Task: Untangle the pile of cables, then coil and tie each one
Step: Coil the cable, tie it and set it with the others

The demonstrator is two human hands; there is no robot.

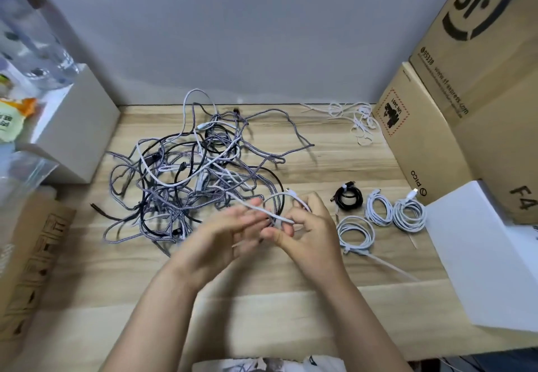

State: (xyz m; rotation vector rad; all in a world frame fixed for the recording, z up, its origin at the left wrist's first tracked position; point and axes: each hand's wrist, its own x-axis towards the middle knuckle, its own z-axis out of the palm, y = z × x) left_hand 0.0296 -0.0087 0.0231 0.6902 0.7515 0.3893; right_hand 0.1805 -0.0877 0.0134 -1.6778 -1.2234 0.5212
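Observation:
A tangled pile of grey braided, black and white cables [186,173] lies on the wooden table [291,269], left of centre. One white cable [262,210] runs out of the pile to my hands. My right hand [305,223] grips a small loop of this cable, fingers curled round it. My left hand [230,232] is blurred, its fingers fairly straight, with the white cable lying across the fingertips. To the right lie tied coils: one black coil [348,197] and three white coils [356,230], [378,207], [409,214].
Loose white ties [352,115] lie at the table's far right. Cardboard boxes [454,95] stand along the right side, with a white box [489,252] in front of them. Another white box [78,127] and a cardboard piece [32,255] stand at the left.

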